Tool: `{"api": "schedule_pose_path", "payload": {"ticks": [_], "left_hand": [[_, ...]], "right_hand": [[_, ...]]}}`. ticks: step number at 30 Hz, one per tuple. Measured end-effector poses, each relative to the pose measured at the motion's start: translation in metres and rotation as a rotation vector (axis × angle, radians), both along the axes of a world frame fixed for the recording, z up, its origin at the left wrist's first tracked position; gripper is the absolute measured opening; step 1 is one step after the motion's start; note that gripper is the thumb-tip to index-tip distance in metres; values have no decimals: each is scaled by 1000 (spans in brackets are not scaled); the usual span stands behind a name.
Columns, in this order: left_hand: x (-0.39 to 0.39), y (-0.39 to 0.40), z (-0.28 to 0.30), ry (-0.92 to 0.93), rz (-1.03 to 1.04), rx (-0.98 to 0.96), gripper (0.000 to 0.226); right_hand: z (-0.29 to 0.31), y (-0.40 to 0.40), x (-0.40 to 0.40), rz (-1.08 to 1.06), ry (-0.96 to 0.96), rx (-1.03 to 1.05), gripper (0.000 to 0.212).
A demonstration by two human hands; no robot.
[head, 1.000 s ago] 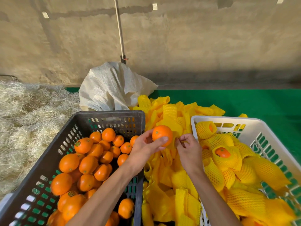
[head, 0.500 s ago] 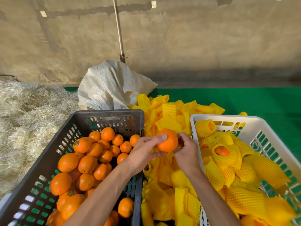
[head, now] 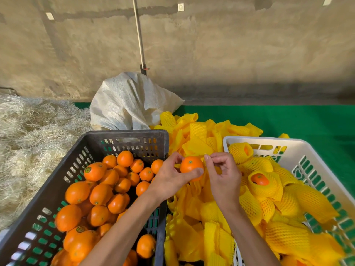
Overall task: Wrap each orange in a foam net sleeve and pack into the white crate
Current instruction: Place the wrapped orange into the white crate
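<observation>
My left hand (head: pixel 170 179) holds a bare orange (head: pixel 191 165) between thumb and fingers, above the gap between the two crates. Just right of it, my right hand (head: pixel 223 176) has its fingers curled and pinches the edge of a yellow foam net sleeve (head: pixel 205 174) that lies against the orange's right side. Under both hands spreads a pile of loose yellow sleeves (head: pixel 196 144). The white crate (head: pixel 299 150) on the right holds several oranges wrapped in sleeves (head: pixel 261 181). The dark crate (head: pixel 107 137) on the left is full of bare oranges (head: pixel 99 194).
A white woven sack (head: pixel 130 104) lies behind the dark crate, with a thin pole (head: pixel 139 35) rising behind it against the concrete wall. Straw-like packing (head: pixel 32 143) covers the ground at left. Green matting (head: pixel 288 120) lies behind and right of the white crate.
Both hands came together and dropped slightly over the sleeve pile. My left hand turned the orange and my right hand now pinches a sleeve edge beside it.
</observation>
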State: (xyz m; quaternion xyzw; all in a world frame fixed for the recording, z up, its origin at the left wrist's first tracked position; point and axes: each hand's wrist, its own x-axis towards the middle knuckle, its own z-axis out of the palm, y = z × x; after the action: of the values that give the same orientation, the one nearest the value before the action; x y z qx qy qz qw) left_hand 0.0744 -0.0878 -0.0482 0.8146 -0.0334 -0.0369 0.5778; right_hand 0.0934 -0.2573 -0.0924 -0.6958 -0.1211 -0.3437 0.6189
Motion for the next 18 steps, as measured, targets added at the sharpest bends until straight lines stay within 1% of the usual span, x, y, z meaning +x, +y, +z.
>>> {"api": "schedule_pose_path", "payload": {"ticks": [3, 4, 6, 9, 13, 16, 18], "left_hand": [[2, 18, 0, -71, -128, 175, 58], [2, 22, -2, -86, -181, 218, 59], [-3, 22, -5, -129, -250, 245, 58], [-8, 12, -7, -172, -230, 211, 54], [-6, 14, -2, -171, -161, 89, 48], [-9, 15, -1, -131, -153, 3, 43], [-11, 13, 0, -104, -108, -85, 40]], "right_hand": [[2, -3, 2, 4, 47, 100, 15], [2, -4, 3, 11, 65, 105, 14], [2, -3, 2, 35, 73, 42, 13], [2, -4, 0, 41, 35, -114, 12], [6, -11, 2, 1, -49, -294, 15], [6, -13, 0, -7, -88, -409, 15], [7, -15, -1, 6, -87, -451, 14]]}}
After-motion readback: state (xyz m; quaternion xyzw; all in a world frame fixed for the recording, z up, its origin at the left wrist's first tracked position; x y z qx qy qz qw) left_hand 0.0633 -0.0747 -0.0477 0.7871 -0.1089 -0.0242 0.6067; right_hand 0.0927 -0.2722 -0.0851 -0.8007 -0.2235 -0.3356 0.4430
